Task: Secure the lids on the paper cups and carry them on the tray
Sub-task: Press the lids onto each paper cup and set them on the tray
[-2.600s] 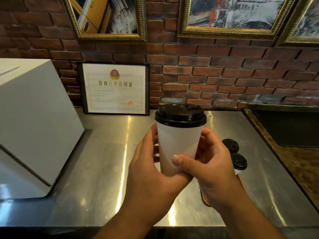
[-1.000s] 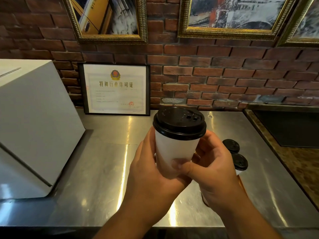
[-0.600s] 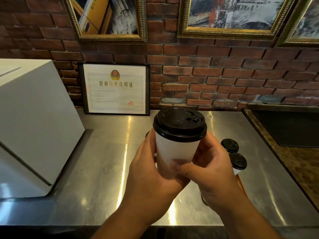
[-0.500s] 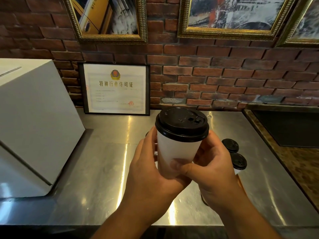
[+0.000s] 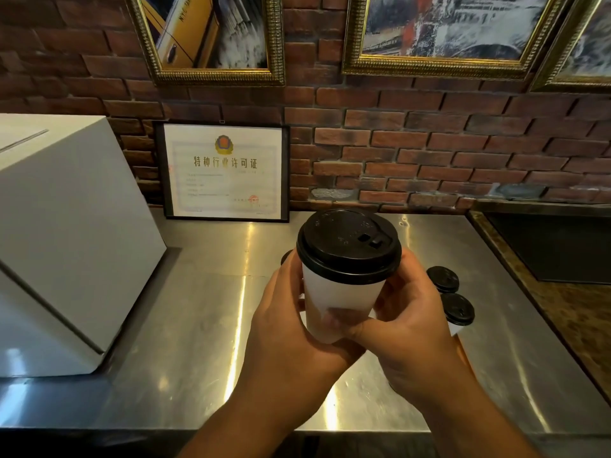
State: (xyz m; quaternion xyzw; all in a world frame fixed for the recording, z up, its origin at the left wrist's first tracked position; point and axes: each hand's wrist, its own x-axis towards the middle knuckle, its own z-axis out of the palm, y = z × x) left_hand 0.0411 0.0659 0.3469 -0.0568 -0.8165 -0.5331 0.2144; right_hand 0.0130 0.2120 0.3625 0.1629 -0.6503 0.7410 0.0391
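Steel counter (image 5: 198,325) spreads below, with a white box (image 5: 66,242) at its left. Above it the left hand (image 5: 291,352) and right hand (image 5: 406,332) both wrap the white paper cup (image 5: 337,299), holding it off the surface. Its black lid (image 5: 347,249) has tipped toward the camera since moments ago and the rim looks even. I judge it seated and ready to join the two lidded cups (image 5: 458,309) just right.

Left hand (image 5: 284,328) and right hand (image 5: 406,328) grip a white paper cup (image 5: 337,302) with black plastic lid (image 5: 347,246) above the stainless-steel counter (image 5: 185,342). Two black-lidded cups (image 5: 458,309) stand right.
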